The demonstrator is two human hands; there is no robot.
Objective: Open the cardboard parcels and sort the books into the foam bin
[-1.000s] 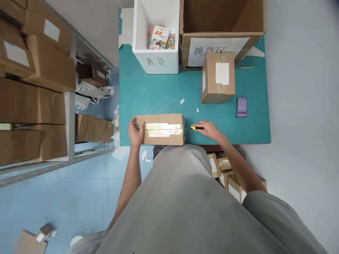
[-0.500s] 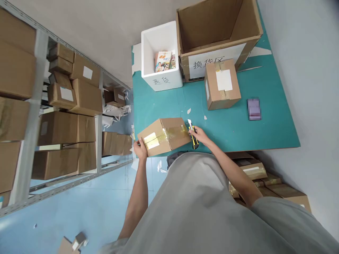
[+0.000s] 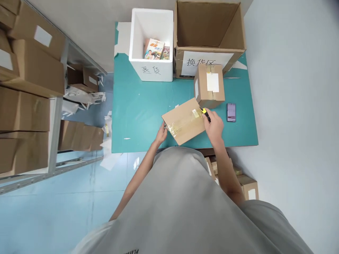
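Your left hand (image 3: 161, 134) is gripping the near-left edge of the carton (image 3: 189, 128), which is lying tilted between your two hands. Your right hand (image 3: 215, 128) is clasping a yellow-and-black cutter (image 3: 204, 111) against the carton's far-right edge. Clear tape (image 3: 180, 124) is running across the panel facing you, and that panel is looking closed; whether any seam is already slit, you cannot tell. Beyond your right hand a smaller box (image 3: 203, 83) is standing taped; just right of it a phone (image 3: 231, 113) is lying.

Bright, even light glints off the glossy tape (image 3: 173, 130), while wide-angle distortion stretches the edges.
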